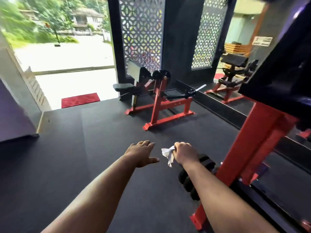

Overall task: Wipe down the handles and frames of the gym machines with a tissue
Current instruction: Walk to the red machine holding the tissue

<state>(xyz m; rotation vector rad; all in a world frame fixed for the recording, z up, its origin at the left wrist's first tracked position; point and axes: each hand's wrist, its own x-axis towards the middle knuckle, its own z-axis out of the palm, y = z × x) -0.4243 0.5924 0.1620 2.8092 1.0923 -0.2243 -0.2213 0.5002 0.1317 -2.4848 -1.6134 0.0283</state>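
My right hand [184, 153] is closed around a crumpled white tissue [167, 153], which sticks out to the left of my fist. My left hand [142, 153] hovers beside it, palm down, fingers spread, holding nothing. Both hands are held out over the dark floor, touching no machine. Close on my right stands a red-framed gym machine [252, 148] with a black pad above and black foam rollers [193, 175] low down, just under my right forearm. A second red-framed machine [159, 101] with a black seat stands farther ahead by the wall.
Dark rubber flooring [84, 157] spreads ahead and to the left. A mirror wall [235, 64] runs along the right and reflects a machine. An open doorway [67, 56] with a red mat [80, 100] lies at the far left. A purple wall corner [15, 115] juts in on the left.
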